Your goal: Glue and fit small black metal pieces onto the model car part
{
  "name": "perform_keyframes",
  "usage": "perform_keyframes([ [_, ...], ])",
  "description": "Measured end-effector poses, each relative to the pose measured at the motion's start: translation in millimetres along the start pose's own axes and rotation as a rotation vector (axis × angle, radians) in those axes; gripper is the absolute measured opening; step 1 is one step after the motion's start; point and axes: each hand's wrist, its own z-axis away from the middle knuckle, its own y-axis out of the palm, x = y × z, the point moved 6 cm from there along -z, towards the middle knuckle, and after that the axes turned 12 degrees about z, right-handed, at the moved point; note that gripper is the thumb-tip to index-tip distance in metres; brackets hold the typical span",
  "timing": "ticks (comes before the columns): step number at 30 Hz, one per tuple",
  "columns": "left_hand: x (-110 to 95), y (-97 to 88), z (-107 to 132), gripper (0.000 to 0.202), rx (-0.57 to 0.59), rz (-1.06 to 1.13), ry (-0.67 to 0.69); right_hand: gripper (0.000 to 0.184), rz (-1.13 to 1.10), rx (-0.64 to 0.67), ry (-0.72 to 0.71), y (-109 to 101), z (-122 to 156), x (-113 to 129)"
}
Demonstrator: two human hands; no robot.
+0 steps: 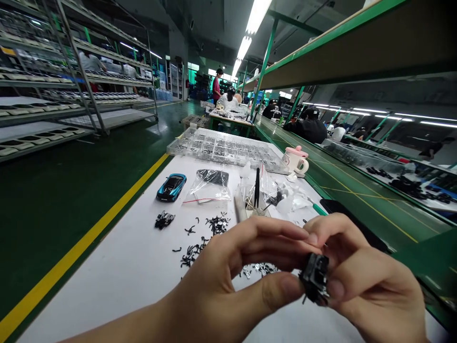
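Black, boxy plastic part sits pinched between left hand and right hand.

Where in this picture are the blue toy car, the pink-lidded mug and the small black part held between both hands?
blue toy car (172, 186): head view, on its roof.
pink-lidded mug (296, 161): head view, on its body.
small black part (314, 277): head view, on its front face.

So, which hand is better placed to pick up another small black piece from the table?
The left hand, probably. The scattered black pieces lie on the white table just beyond its fingers, on its side. The right hand sits farther away and grips the black part.
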Motion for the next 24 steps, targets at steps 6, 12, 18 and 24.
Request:
perform_keyframes([
  [6, 5, 1.0, -1, 0.017, 0.017, 0.053, 0.004, 0.032, 0.003, -0.008, -0.006, -1, 0, 1],
  [12, 5, -1.3, 0, 0.020, 0.023, 0.039, -0.056, 0.032, 0.030, -0.002, -0.036, 1, 5, 5],
  [18, 6, -14.1, 3, 0.025, -0.002, 0.028, -0.086, 0.037, 0.147, -0.046, -0.062, -2, 15, 15],
  [24, 8, -10.2, -2, 0.024, -0.004, 0.055, -0.093, 0.036, 0.353, -0.076, -0.142, 1, 21, 22],
])
